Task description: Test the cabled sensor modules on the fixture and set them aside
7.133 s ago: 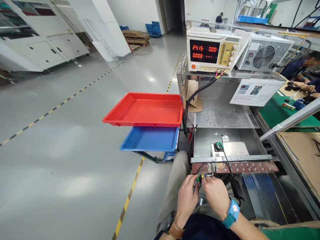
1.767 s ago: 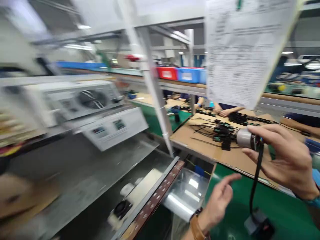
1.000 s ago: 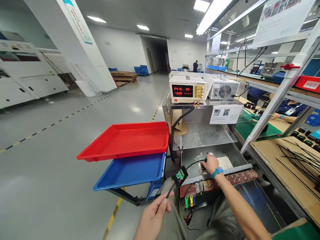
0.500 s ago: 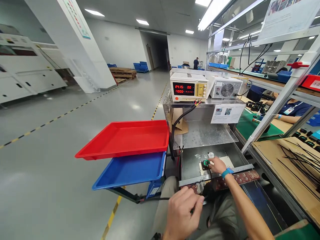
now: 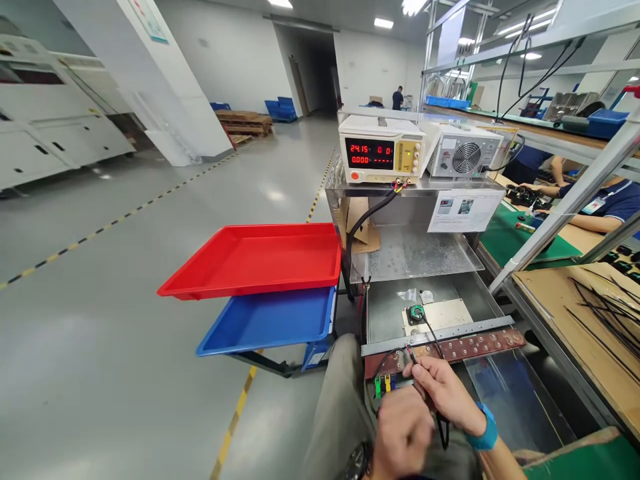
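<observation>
My right hand (image 5: 445, 390), with a blue wristband, pinches the stripped-looking end of a black cable (image 5: 434, 333) just in front of the brown terminal strip (image 5: 480, 345). The cable runs back to a small black round part with a green ring (image 5: 416, 313), which sits on a pale metal plate (image 5: 453, 313) inside the metal box (image 5: 385, 310). Close beside it, my left hand (image 5: 404, 427), wearing a dark watch, is curled and blurred; its fingertips and anything in them are hidden. Green, yellow and blue clips (image 5: 384, 385) hang below the strip, near both hands.
A power supply (image 5: 381, 152) with red digits stands on the shelf behind the box. Left of it are a red tray (image 5: 260, 257) and a blue tray (image 5: 270, 320). Cardboard with black cables (image 5: 600, 300) lies at right. A co-worker's arm (image 5: 595, 220) shows across the bench.
My right hand has left the green-ringed part and come toward me to the cable end. My left hand has shifted right, beside it. The view has moved slightly.
</observation>
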`<state>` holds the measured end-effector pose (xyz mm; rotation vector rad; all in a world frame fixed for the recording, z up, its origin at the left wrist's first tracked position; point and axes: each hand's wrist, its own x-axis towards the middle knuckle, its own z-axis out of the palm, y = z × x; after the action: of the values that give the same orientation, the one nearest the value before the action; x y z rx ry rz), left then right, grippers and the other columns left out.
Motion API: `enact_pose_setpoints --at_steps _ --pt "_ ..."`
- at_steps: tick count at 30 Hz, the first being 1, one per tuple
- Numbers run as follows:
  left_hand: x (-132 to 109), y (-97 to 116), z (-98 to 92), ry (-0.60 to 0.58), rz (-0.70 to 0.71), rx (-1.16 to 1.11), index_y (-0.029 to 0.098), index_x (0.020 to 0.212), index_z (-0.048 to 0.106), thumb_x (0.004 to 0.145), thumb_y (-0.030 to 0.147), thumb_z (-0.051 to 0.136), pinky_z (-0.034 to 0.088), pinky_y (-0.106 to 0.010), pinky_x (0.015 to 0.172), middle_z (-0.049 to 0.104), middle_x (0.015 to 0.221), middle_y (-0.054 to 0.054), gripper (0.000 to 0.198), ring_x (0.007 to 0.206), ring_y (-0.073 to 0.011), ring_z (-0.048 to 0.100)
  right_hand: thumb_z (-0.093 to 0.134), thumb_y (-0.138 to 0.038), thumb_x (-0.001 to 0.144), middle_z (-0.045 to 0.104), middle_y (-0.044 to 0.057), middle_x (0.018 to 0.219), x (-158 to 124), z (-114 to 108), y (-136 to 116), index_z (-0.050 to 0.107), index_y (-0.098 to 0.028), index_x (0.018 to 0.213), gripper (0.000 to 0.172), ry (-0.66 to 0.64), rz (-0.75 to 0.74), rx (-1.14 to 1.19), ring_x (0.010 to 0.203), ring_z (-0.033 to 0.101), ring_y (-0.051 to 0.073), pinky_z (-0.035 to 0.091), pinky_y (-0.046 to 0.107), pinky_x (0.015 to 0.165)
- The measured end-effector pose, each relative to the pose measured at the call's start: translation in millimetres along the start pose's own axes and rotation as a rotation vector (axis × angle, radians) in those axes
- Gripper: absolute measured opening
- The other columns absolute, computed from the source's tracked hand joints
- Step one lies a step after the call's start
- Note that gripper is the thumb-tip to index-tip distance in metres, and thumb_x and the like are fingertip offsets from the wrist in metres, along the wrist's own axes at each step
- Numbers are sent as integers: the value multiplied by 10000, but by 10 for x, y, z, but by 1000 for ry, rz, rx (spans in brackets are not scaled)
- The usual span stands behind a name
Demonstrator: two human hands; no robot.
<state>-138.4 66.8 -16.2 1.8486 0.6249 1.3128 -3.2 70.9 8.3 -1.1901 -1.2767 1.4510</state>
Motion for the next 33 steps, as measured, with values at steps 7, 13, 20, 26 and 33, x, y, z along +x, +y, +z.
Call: enact_pose_setpoints --at_steps 7,13,20,26,33 --pt "284 -25 -437 205 -713 -405 148 897 642 875 530 677 440 -219 585 594 712 8 384 624 -105 527 466 -602 1012 423 -48 595 -121 171 149 533 -173 791 487 4 9 -118 531 354 88 266 229 507" --pt "150 -56 -641 -15 -1035 -1007 136 820 614 753 416 846 396 -185 538 561 662 14 369 581 -74 502 607 -527 973 540 -55 630 -197 240 188 507 -189 986 352 -27 -13 141 537 451 92 338 218 551" --pt "-133 -279 -655 78 -1308 -1067 118 819 589 739 314 812 335 -147 475 447 622 54 307 500 -40 431 693 -478 912 662 17 705 -211 382 375 546 -183 838 337 63 6 159 634 589 140 434 246 627" --pt "-403 -511 -566 347 -1153 -597 154 994 601 842 477 697 333 -156 436 555 659 45 370 491 -61 489 530 -369 973 606 -10 661 -82 570 524 572 -192 845 222 262 45 -401 606 533 140 358 234 593" --pt "-565 -527 -568 251 -847 -34 210 1048 719 904 361 616 529 -285 794 714 1019 -62 232 884 -179 668 484 -237 926 597 -21 626 79 651 635 527 -217 790 144 286 88 -776 564 543 150 290 251 579"
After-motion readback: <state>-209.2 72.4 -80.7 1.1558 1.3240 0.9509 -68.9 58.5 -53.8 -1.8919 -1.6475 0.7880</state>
